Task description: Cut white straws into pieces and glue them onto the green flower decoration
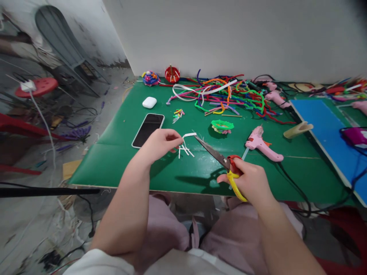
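My right hand (pixel 254 183) is wrapped round the red and yellow handles of a pair of scissors (pixel 213 152). Their blades point up and left, with the tips close to the end of a thin white strip (pixel 189 134). That strip reaches out from the pinched fingers of my left hand (pixel 163 145). Several short cut white pieces (pixel 186 151) lie on the green table just beside those fingertips. Behind my left hand rests a dark-screened phone (pixel 149 128).
Beyond the hands are a small green woven piece (pixel 222 126), tiny coloured bits (pixel 178 114) and a white case (pixel 149 102). A pink glue gun (pixel 263 145) with its cable lies right, near a bamboo tube (pixel 298 130) and blue board (pixel 312 122). Tangled pipe cleaners (pixel 243 95) fill the back.
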Demonstrator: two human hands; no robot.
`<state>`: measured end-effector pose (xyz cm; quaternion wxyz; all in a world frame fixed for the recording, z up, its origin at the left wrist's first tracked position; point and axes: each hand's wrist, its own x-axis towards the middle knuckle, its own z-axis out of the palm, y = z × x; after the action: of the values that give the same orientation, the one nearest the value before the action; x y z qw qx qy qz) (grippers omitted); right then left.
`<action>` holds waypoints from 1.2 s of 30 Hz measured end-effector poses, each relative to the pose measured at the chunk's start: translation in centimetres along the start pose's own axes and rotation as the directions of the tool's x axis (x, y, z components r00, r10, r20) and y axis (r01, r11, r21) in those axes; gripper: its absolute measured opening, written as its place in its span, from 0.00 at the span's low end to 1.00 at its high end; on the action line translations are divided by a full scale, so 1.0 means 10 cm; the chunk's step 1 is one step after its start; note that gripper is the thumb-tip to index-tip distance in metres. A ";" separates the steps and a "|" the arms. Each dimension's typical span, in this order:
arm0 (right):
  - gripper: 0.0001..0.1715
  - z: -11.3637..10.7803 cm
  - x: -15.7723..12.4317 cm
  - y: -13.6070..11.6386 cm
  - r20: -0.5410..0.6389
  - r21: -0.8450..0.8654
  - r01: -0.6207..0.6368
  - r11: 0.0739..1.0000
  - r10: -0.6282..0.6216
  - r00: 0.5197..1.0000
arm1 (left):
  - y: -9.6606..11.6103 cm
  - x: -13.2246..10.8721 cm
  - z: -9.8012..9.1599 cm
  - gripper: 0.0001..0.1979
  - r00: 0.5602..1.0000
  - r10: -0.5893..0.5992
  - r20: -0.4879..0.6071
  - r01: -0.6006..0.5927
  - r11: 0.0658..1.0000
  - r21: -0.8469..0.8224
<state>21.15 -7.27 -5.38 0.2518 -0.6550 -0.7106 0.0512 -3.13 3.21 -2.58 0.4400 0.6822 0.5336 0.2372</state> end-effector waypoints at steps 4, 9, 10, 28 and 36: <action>0.30 0.04 -0.01 0.02 -0.072 -0.097 0.050 0.994 -0.057 0.996 | -0.09 0.05 0.03 0.13 0.997 0.047 -0.053 -0.015 0.872 0.490; 0.23 0.01 -0.01 0.01 -0.113 -0.225 0.107 0.968 -0.136 0.984 | -0.11 0.01 0.04 0.20 0.974 0.204 -0.096 -0.119 0.828 0.547; 0.21 -0.01 -0.01 0.01 -0.113 -0.241 0.111 0.964 -0.141 0.984 | -0.09 0.00 0.03 0.21 0.969 0.213 -0.125 -0.121 0.851 0.511; 0.24 -0.46 -0.14 0.01 0.017 -0.530 0.321 0.785 -0.369 0.929 | -0.22 -0.01 0.03 0.08 0.989 0.131 -0.065 -0.042 0.679 0.733; 0.25 -0.52 -0.28 0.05 0.021 -0.557 0.324 0.765 -0.377 0.926 | -0.30 -0.04 0.05 0.16 0.984 0.150 -0.094 -0.058 0.773 0.631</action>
<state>23.84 -11.21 -1.89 0.0899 -0.5567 -0.7921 -0.2336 -4.39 2.80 -5.35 0.1364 0.7998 0.5727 0.1172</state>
